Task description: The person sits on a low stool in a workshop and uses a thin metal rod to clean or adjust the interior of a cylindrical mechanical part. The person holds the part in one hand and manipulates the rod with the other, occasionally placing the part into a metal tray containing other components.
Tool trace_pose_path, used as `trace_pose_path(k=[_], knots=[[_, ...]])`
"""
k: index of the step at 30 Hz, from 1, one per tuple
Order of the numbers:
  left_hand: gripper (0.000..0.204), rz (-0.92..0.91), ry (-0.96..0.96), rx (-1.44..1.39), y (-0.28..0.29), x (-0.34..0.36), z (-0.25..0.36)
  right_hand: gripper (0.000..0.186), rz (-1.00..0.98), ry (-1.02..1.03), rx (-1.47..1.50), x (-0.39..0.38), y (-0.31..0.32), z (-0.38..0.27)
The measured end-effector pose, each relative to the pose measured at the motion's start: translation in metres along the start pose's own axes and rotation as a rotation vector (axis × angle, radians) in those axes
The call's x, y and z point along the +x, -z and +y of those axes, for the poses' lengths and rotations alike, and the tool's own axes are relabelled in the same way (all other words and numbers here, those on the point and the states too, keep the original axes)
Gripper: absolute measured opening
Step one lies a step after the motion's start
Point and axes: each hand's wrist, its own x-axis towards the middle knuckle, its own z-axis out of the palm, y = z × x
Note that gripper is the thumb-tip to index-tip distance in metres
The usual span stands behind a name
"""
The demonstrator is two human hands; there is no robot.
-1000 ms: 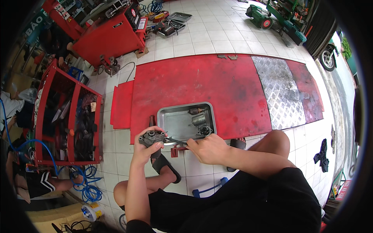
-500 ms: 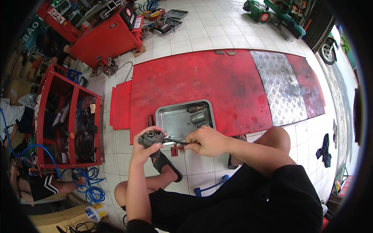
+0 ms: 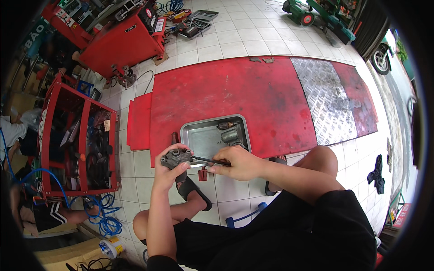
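My left hand (image 3: pixel 166 175) is closed around a dark grey cast-metal housing (image 3: pixel 176 156) with round holes and bosses, holding it above the near edge of the red platform. A thin black rod-shaped tool (image 3: pixel 209 160) is pinched in my right hand (image 3: pixel 242 163). The tool's left end meets the right side of the housing; I cannot make out its tip or its exact kind. Just beyond both hands, a shallow metal tray (image 3: pixel 199 120) holds a grey cylindrical metal part (image 3: pixel 229 136) and a smaller part with a brownish end (image 3: pixel 225 125).
The red platform (image 3: pixel 235 90) carries a ridged metal plate (image 3: pixel 323 99). At left stand a red shelf cart (image 3: pixel 83 135) and coiled blue hose (image 3: pixel 106 214). A red cabinet (image 3: pixel 120 47) is at far left. A blue stool frame (image 3: pixel 246 217) lies between my legs.
My right hand has shifted slightly up and left, and the black tool lies flatter with more of its length showing. The left hand and the housing have barely moved.
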Motion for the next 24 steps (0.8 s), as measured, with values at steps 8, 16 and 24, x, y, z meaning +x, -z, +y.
trace_pose_path(k=[8,16,24], knots=[[0.050,0.004,0.019,-0.009,0.004,-0.002,-0.007,0.020,-0.054,0.153,-0.042,-0.002,0.005,0.007],[0.045,0.014,-0.022,-0.068,-0.004,0.001,-0.012,0.023,0.028,0.060,-0.199,-0.006,0.012,-0.008],[0.043,0.023,0.003,-0.064,-0.005,0.001,-0.013,0.021,0.147,0.155,-0.115,-0.002,0.012,0.007]])
